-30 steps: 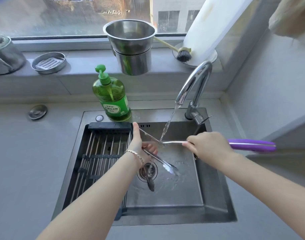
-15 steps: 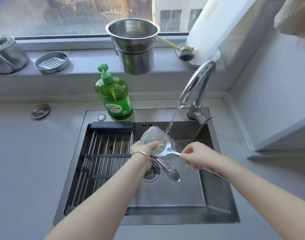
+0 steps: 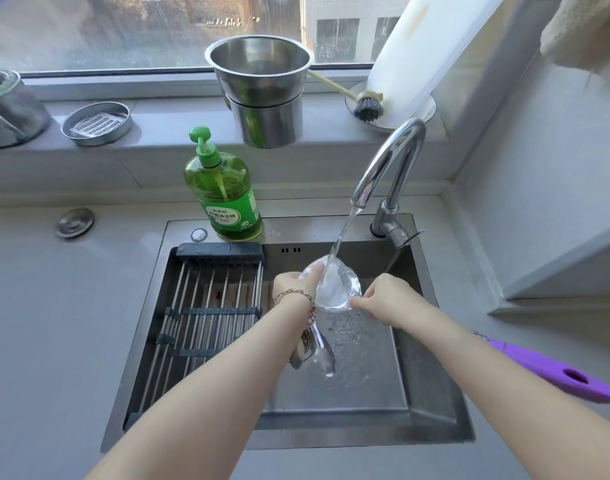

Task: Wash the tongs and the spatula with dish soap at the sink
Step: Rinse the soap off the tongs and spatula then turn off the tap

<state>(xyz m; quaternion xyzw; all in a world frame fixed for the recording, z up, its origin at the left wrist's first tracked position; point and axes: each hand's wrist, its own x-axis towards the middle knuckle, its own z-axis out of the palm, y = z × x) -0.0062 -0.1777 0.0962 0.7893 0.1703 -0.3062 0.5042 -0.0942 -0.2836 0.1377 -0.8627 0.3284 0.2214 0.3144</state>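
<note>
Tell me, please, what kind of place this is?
Most likely a home kitchen, at the sink under a window: a running faucet, a green dish soap bottle, and steel pots on the sill.

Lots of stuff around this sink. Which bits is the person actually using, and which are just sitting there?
In use: spatula under the faucet stream, tongs, dish soap, sink.

Lying about: steel pots, dish brush, soap dish, drying rack, drain plug.
</note>
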